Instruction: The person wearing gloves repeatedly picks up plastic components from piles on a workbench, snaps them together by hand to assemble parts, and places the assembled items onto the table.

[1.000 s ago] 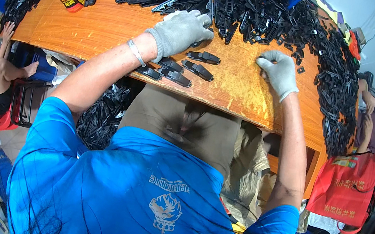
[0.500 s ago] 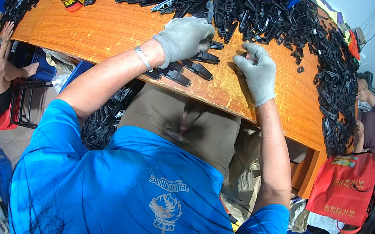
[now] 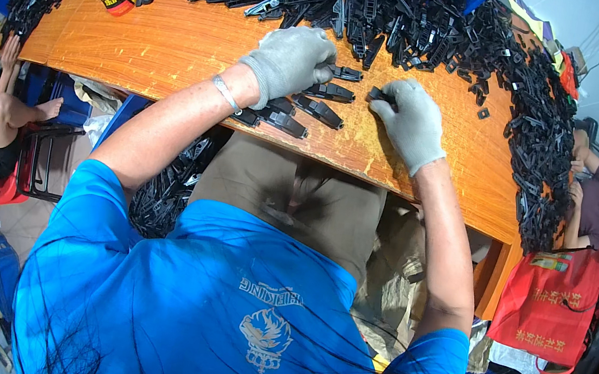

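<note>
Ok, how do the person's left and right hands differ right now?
The left hand has an elongated black part jutting out beyond it, the grip itself hidden; the right hand pinches a small black piece. The left wrist wears a silvery bracelet; the right wrist shows none. The left hand points rightward, the right hand leftward. Both wear pale grey gloves.
</note>
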`<state>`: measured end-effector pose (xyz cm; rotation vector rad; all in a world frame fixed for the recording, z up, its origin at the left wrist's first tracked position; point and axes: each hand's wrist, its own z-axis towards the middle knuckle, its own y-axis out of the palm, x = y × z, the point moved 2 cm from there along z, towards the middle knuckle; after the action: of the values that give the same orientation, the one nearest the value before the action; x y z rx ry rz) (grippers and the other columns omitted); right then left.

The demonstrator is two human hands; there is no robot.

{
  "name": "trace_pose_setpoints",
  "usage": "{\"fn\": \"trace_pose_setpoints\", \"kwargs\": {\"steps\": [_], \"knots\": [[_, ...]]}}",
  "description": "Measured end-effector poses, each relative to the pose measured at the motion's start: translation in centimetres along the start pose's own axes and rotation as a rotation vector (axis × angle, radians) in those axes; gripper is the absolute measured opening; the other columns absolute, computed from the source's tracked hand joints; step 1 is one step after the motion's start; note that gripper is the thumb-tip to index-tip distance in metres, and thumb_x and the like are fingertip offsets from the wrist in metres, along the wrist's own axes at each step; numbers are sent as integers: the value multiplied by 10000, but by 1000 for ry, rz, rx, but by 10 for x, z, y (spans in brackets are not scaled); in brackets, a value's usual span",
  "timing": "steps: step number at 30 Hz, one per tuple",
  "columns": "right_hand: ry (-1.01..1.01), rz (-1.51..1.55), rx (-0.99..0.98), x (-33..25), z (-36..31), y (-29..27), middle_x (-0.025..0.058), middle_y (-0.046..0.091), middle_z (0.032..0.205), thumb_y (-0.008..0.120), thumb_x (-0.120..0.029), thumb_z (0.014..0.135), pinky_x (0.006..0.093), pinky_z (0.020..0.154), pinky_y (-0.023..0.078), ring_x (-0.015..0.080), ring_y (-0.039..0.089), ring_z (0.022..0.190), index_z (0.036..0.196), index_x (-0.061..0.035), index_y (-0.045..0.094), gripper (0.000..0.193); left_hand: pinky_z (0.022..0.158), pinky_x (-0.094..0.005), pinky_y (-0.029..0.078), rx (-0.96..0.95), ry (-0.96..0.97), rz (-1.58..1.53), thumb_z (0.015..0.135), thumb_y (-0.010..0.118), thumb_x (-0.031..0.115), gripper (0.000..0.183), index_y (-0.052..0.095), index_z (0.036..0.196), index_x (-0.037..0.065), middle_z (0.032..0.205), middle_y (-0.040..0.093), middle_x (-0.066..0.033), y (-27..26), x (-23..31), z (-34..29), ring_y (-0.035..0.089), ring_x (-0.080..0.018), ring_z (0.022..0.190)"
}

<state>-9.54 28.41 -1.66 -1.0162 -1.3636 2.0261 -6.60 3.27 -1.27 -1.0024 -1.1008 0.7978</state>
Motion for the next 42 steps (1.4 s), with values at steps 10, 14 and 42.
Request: {"fn": "trace_pose_setpoints", "kwargs": {"steps": [10,14,42], "knots": [[-114,193,62,-3,29,18,94,676,970,821,-246,886,445,799,578,316,705,936,1026,-147,805,172,907,-469,582,46,26,-9,905,793,277,212,798,1063,136,1072,733,-96,9,-1,0,710,-339,1053],[-149,89,55,-6,32,19,71,695,994,830,-244,874,429,793,582,300,714,930,1038,-154,812,187,848,-473,593,133,125,-4,888,789,233,170,811,1009,115,1017,735,-118,13,-4,6,719,-368,971],[-189,195,-147,-53,-4,26,206,583,1498,911,-293,794,462,1136,517,409,597,1364,1514,-75,546,835,1207,-541,432,74,27,56,773,890,483,1078,403,1660,112,1583,521,-218,-10,30,-100,476,-431,1490]]}}
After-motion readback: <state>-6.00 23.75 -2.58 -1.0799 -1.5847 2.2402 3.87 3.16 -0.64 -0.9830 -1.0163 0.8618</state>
